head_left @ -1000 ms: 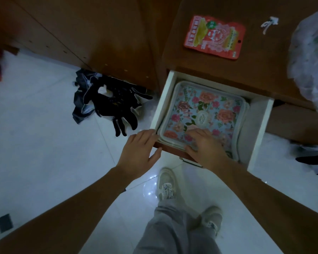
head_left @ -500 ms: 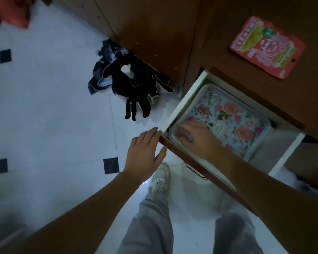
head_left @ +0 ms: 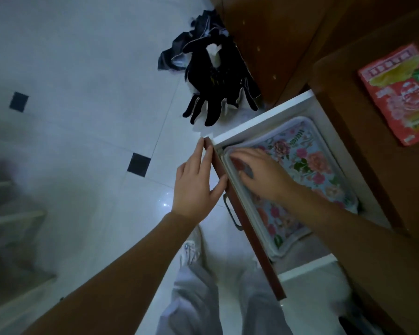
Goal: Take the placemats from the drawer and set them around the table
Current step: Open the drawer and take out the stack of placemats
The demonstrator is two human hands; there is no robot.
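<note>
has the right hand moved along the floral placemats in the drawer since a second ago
Yes. The right hand has slid along the floral placemats toward the drawer's left corner, nearer the left hand.

The drawer (head_left: 257,122) is pulled open, with white side walls and a brown wooden front. Inside lie the placemats (head_left: 307,165), a flat stack with rounded corners, pale rims and a print of pink and orange flowers. The near corner of the stack lies directly under the fingers (head_left: 242,157), touching them.
</note>
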